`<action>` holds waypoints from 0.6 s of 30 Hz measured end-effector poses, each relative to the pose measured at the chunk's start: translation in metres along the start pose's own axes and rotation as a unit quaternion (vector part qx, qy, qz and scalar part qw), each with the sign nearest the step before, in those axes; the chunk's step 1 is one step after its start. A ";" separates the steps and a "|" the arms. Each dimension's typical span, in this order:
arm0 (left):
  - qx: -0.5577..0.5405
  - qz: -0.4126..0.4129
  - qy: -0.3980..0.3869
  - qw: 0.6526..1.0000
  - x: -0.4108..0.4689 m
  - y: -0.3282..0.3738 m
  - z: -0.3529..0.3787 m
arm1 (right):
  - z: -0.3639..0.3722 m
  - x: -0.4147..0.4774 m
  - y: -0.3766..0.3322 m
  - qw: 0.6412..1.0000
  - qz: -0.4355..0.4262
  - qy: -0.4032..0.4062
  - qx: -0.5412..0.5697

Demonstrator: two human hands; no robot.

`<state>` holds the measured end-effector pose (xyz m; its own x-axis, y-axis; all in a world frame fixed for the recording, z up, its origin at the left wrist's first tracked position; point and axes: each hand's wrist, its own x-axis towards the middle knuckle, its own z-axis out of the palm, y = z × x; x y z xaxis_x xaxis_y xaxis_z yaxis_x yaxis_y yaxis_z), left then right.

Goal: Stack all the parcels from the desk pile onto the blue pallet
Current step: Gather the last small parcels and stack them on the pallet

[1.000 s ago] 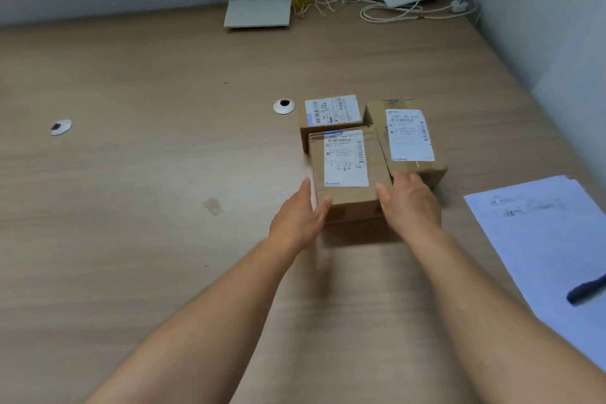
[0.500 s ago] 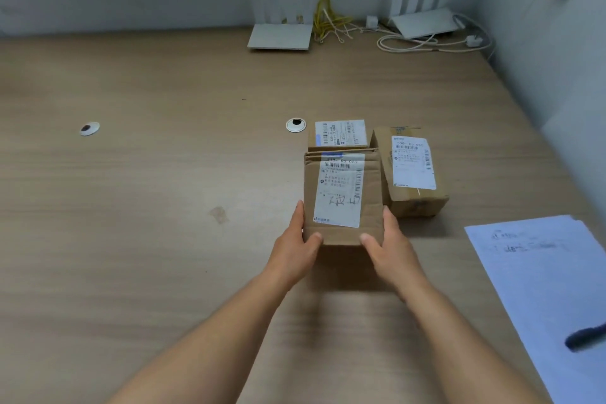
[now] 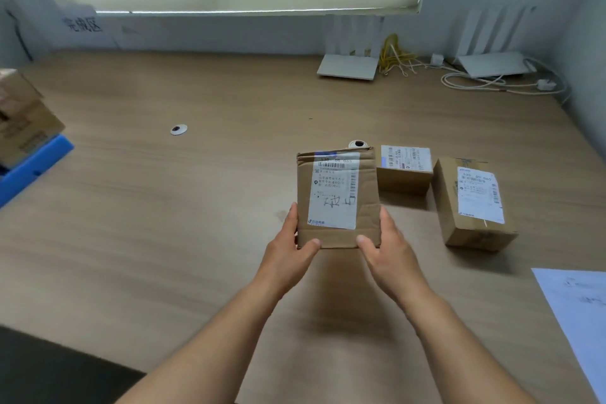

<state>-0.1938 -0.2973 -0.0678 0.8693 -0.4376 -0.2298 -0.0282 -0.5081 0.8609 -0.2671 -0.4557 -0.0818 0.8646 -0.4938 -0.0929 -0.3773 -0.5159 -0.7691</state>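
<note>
Head view: both hands point(image 3: 337, 249) clasp one parcel point(image 3: 337, 197).

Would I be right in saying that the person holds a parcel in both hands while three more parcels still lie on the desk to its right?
Not quite: the head view shows two there, not three, the small parcel and the long parcel. The left hand and right hand do hold the held parcel.

The bench point(image 3: 196, 223) is wood-grain laminate, smooth and matt. The lifted parcel point(image 3: 337, 197) is creased brown cardboard with a white paper label. At nine o'clock the pallet point(image 3: 36, 161) looks like smooth blue plastic. At four o'clock lies a matt paper sheet point(image 3: 580, 311).
</note>
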 end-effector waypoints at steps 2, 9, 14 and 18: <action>-0.008 0.004 0.013 1.000 -0.005 -0.006 -0.019 | 0.012 -0.002 -0.016 1.000 -0.010 -0.006 -0.002; -0.021 0.018 0.070 0.997 -0.031 -0.037 -0.098 | 0.066 -0.016 -0.083 0.997 -0.069 -0.015 -0.025; -0.037 0.022 0.123 0.991 -0.054 -0.067 -0.169 | 0.114 -0.030 -0.141 0.991 -0.126 -0.032 -0.031; -0.036 0.031 0.157 0.986 -0.077 -0.092 -0.225 | 0.159 -0.045 -0.189 0.985 -0.164 -0.041 -0.031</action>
<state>-0.1474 -0.0503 -0.0272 0.9773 -0.2090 -0.0335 -0.0606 -0.4280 0.9018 -0.1815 -0.2246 -0.0325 0.9662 -0.2365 0.1025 -0.0898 -0.6815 -0.7262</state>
